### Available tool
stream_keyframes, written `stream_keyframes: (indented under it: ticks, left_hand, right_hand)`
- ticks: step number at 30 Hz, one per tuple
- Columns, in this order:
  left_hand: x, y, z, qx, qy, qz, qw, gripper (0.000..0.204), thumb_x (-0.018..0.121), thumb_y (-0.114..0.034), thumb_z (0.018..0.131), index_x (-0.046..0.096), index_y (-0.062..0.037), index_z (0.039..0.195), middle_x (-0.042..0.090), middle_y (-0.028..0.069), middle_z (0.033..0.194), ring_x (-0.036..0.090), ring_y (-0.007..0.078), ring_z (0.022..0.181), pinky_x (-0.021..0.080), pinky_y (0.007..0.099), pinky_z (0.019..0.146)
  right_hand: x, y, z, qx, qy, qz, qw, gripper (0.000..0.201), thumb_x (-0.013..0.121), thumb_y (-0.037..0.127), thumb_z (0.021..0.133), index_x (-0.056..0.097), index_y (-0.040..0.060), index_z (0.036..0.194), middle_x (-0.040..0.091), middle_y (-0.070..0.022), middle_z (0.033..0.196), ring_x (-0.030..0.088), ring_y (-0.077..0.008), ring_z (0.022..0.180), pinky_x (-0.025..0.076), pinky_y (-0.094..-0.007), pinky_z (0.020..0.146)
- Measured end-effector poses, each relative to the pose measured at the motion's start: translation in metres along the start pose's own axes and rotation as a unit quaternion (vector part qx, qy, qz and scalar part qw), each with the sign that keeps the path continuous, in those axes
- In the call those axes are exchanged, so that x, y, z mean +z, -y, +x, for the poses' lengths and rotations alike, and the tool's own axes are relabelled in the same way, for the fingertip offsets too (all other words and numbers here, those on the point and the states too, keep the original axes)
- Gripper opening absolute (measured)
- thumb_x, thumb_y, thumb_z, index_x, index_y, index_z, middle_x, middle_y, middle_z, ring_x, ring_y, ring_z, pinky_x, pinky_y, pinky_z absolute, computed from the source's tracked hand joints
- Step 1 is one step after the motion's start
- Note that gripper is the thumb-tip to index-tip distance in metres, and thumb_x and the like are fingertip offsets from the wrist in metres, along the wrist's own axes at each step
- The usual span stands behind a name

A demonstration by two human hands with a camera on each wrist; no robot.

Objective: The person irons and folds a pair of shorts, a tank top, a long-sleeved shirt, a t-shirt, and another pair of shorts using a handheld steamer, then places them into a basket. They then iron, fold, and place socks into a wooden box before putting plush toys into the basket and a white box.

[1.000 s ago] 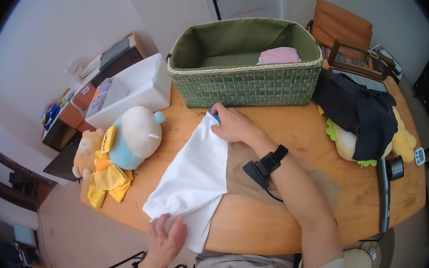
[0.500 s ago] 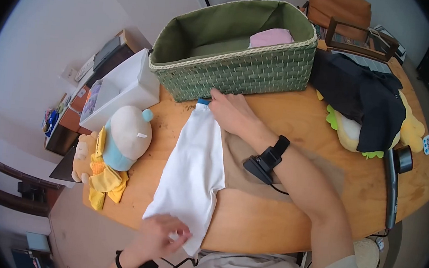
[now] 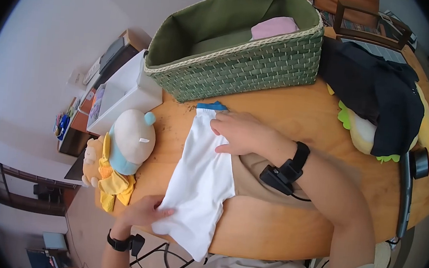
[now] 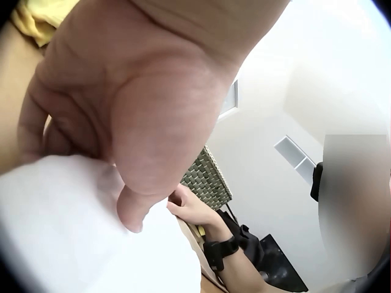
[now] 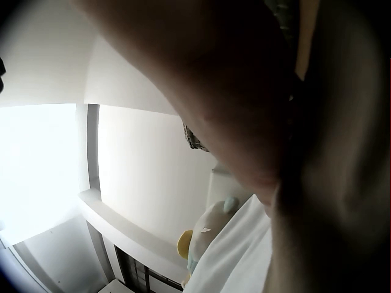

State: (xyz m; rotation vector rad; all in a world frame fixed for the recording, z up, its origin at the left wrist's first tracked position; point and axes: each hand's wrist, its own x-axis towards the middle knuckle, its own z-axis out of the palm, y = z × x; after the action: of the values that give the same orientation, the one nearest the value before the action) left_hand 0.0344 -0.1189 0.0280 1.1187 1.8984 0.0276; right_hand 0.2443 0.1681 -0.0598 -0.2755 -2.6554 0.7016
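A white garment [image 3: 195, 173] with a blue band [image 3: 211, 106] at its far end lies on the table, its near end hanging at the front edge. Brown cloth [image 3: 257, 177] extends from its right side. My left hand [image 3: 142, 211] pinches the garment's near left edge; in the left wrist view the thumb [image 4: 131, 210] lies on top, with the fingers at the fold's far side. Just below the blue band, my right hand [image 3: 243, 132] rests on the white cloth, thumb and forefinger apart. In the right wrist view that hand is dark and mostly fills the picture.
A green woven basket [image 3: 241, 69] holding pink cloth [image 3: 275, 28] stands behind the garment. Left are a white box [image 3: 135, 98], a round plush toy [image 3: 134, 139] and yellow cloth [image 3: 114, 182]. Dark cloth [image 3: 378, 93] covers plush toys at right, beside a black handheld device [image 3: 404, 199].
My left hand has moved left and now takes the garment's edge. My right hand has come away from the far end, nearer along the cloth. The blue band shows wider.
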Motion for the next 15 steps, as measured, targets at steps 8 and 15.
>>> stream_keyframes:
  ticks: [8,15]
  left_hand:
    - [-0.022,-0.036,0.074,0.073,0.06,-0.173,0.98,0.048,0.064,-0.031,0.103,0.058,0.0069,0.132,0.069,0.0033,0.113,0.064,0.0092,0.098,0.052,0.0272,0.089]
    - [-0.016,-0.041,0.069,0.0,-0.023,-0.315,0.949,0.048,0.065,-0.031,0.102,0.059,0.0047,0.133,0.07,0.0058,0.116,0.066,0.0108,0.097,0.054,0.0274,0.086]
  right_hand:
    - [-0.002,0.003,-0.004,0.033,0.007,0.022,0.999,0.038,0.082,0.028,0.08,0.057,0.0065,0.1,0.06,-0.0124,0.107,0.06,-0.0344,0.104,0.049,-0.045,0.084]
    - [-0.003,0.003,-0.005,0.105,-0.005,-0.022,0.994,0.051,0.079,0.029,0.082,0.058,0.0027,0.12,0.052,-0.0154,0.125,0.058,-0.0348,0.113,0.048,-0.0478,0.093]
